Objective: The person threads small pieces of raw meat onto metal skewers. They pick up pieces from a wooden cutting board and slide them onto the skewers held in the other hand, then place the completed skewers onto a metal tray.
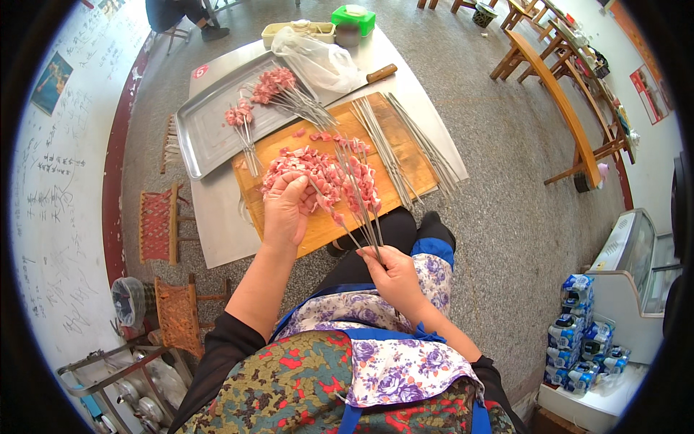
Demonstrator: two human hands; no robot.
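Note:
My right hand (393, 274) grips several metal skewers (370, 228) by their lower ends, above my lap. Some of them carry raw meat near their tips. One skewer slants left with meat pieces (327, 202) threaded on it. My left hand (288, 206) pinches around that skewer's tip; the curled fingers hide whether a meat piece is between them. Below lies a pile of diced raw meat (295, 164) on a wooden cutting board (312, 238). Bare skewers (385, 146) lie along the board's right part, and more skewers (425, 146) rest at its right edge.
A metal tray (203, 122) holds meat-loaded skewers (274, 85) behind the board. A wooden-handled knife (381, 73), a plastic bag (320, 59) and a green box (353, 21) are on the table (217, 228). Woven stools (158, 225) stand left. A person's leg (195, 13) shows at upper left.

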